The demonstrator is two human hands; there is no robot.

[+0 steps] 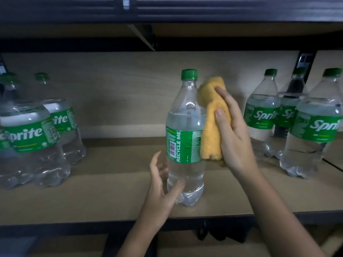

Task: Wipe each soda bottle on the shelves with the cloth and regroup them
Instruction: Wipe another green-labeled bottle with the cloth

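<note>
A clear Sprite bottle [185, 138] with a green cap and label stands upright mid-shelf. My right hand [235, 136] grips a bunched yellow cloth [211, 123] and holds it against the bottle's right side, from shoulder to label. My left hand [161, 184] is at the bottle's lower left with fingers spread and relaxed; the thumb lies against the base, the other fingers are just off the bottle. More Sprite bottles stand in two groups: a left group [33, 138] and a right group [308, 127].
The wooden shelf board [104, 190] has a dark metal front edge. An upper shelf [167, 10] hangs low overhead. A dark upright post [298, 84] stands behind the right group. Another shelf level shows below.
</note>
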